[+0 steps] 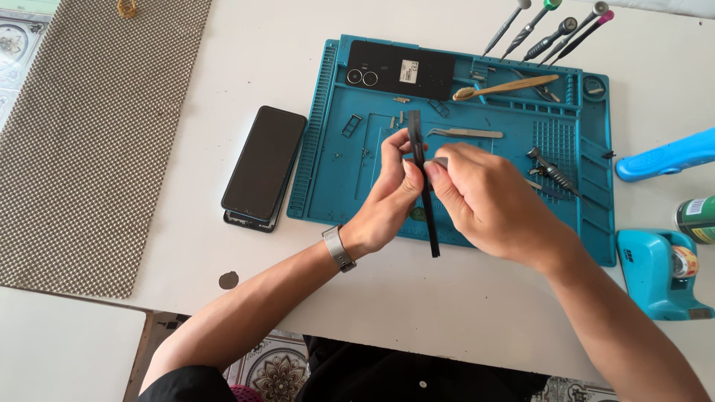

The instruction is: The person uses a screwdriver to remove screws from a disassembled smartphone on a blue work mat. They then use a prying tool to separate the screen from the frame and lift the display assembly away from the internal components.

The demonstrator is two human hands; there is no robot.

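Note:
A thin black phone frame [430, 223], seen edge-on, stands upright over the teal repair mat [335, 171]. My left hand [387, 197], with a metal wristband, grips the frame on its left side. My right hand [488, 201] pinches it from the right near the upper half, thumb and forefinger pressed against the edge. The part of the frame between my fingers is hidden.
A black phone back cover [402, 71], metal tweezers [465, 133], a wooden brush [506, 88] and small parts lie on the mat. Two stacked phones [264, 165] sit left of it. Screwdrivers [551, 30] lie beyond it; a blue tool [663, 158], tape dispenser [659, 272] and can [698, 217] are right. A woven mat [89, 134] covers the left.

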